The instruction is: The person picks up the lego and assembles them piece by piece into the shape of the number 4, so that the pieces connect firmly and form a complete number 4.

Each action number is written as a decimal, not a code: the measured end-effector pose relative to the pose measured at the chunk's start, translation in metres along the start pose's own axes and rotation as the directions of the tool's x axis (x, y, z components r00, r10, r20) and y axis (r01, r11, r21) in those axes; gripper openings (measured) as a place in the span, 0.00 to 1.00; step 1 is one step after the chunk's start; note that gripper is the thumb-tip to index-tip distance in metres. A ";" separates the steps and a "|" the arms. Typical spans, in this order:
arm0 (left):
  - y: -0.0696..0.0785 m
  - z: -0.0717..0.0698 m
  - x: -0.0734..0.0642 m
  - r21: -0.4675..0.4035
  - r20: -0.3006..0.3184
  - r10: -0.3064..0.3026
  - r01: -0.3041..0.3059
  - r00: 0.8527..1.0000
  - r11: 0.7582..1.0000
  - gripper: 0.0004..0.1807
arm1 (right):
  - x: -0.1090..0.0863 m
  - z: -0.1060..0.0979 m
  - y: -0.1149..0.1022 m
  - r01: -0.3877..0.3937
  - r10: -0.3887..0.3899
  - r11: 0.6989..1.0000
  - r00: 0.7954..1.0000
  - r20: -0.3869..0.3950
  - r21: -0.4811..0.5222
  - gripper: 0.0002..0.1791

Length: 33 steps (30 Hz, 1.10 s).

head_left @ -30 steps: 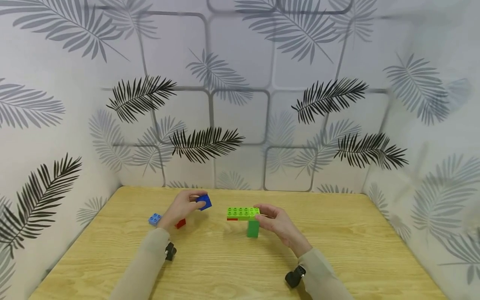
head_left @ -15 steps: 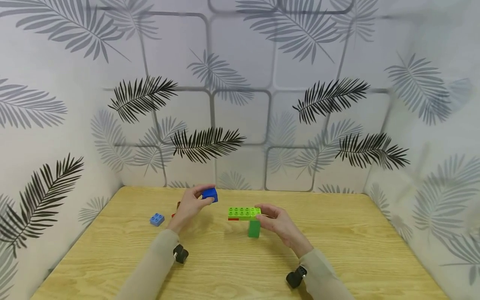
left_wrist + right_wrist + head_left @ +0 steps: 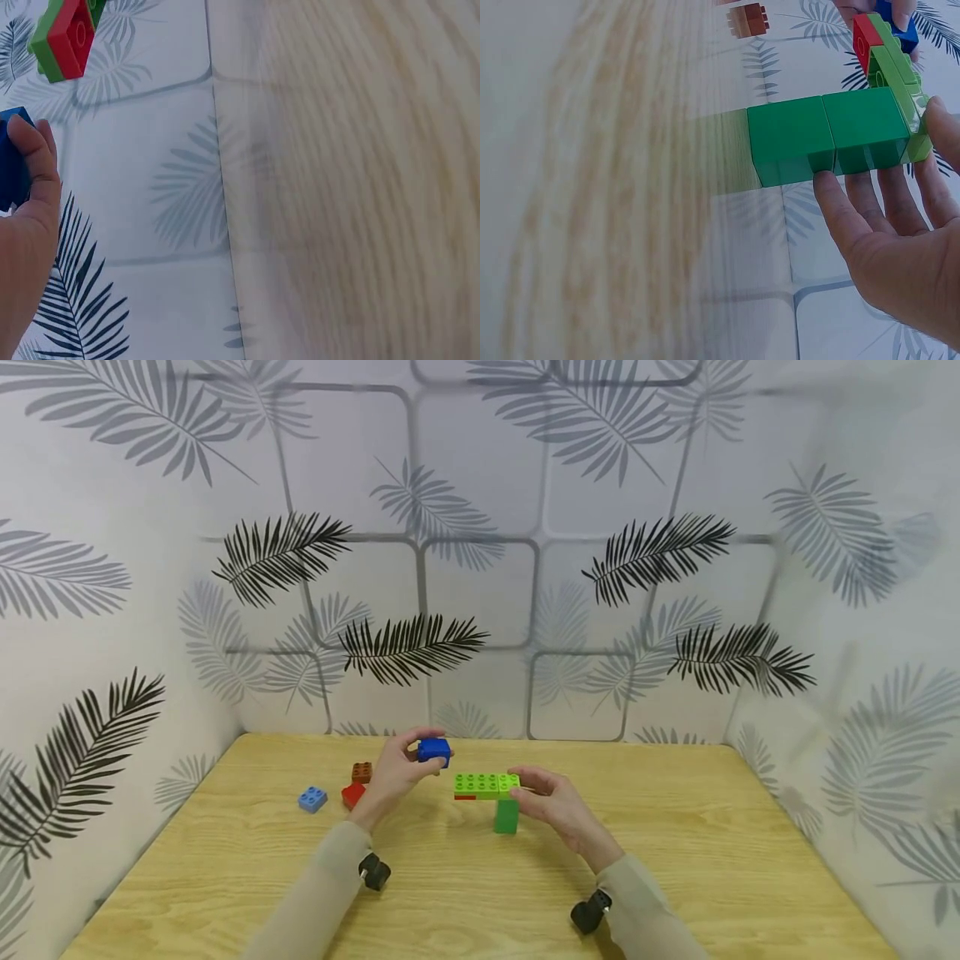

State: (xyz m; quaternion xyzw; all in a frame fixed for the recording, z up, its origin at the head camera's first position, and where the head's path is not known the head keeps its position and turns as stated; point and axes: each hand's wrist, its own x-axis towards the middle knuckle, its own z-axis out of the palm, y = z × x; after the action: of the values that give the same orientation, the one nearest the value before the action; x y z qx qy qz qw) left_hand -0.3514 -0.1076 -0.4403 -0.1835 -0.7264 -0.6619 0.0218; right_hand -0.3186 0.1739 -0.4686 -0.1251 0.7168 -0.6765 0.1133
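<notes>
My left hand (image 3: 399, 772) pinches a dark blue toy brick (image 3: 434, 752) between thumb and fingers, held up left of and slightly behind the built piece. That piece is a column of two green bricks (image 3: 791, 142) standing on the table, topped by a light green layer (image 3: 476, 786) that reaches out to the left. A red brick (image 3: 866, 41) is fixed under the layer's free end. My right hand (image 3: 558, 810) grips the top right end, thumb on the light green layer, fingers along the far side of the column. In the left wrist view, the blue brick is partly cut off.
On the wooden table (image 3: 450, 893), left of my left hand, lie a light blue brick (image 3: 312, 799), a red brick (image 3: 353, 795) and a brown brick (image 3: 362, 772). Patterned walls (image 3: 480, 693) stand behind the table and at both sides.
My left hand has carried the dark blue brick rightward toward the built piece, turning it on the way. The brown and red bricks have come into view behind it. My right hand stays put.
</notes>
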 end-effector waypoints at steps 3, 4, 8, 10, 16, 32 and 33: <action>0.003 0.009 0.000 -0.006 0.005 0.015 -0.015 1.000 1.000 0.25 | 0.000 -0.001 -0.001 0.001 -0.001 1.000 1.000 0.002 -0.004 0.29; 0.004 0.011 0.000 -0.008 0.009 0.019 -0.019 1.000 1.000 0.25 | 0.000 -0.001 -0.001 0.000 0.000 1.000 1.000 0.002 -0.007 0.29; 0.007 0.020 0.000 -0.009 0.025 0.036 -0.036 0.999 0.999 0.26 | 0.001 -0.001 -0.002 -0.015 0.015 1.000 1.000 -0.016 -0.005 0.28; 0.007 0.023 -0.001 -0.011 0.031 0.043 -0.043 0.999 0.999 0.26 | 0.001 0.000 -0.003 -0.025 0.025 1.000 1.000 -0.020 -0.001 0.28; 0.009 0.027 -0.002 0.028 0.064 0.078 -0.080 0.995 0.996 0.28 | 0.002 0.002 -0.003 -0.027 0.027 1.000 0.999 -0.021 0.000 0.29; 0.018 0.056 -0.005 0.199 0.228 0.157 -0.204 0.961 0.959 0.30 | 0.001 0.001 -0.001 -0.010 0.010 1.000 1.000 -0.021 -0.019 0.28; 0.018 0.057 -0.005 0.220 0.228 0.165 -0.216 0.960 0.951 0.30 | 0.000 0.001 -0.001 -0.010 0.010 1.000 1.000 -0.024 -0.021 0.28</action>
State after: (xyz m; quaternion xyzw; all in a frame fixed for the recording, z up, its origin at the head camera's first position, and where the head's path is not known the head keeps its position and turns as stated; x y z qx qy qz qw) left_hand -0.3291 -0.0522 -0.4312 -0.3170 -0.7789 -0.5402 0.0323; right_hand -0.3185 0.1724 -0.4678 -0.1147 0.7260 -0.6696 0.1068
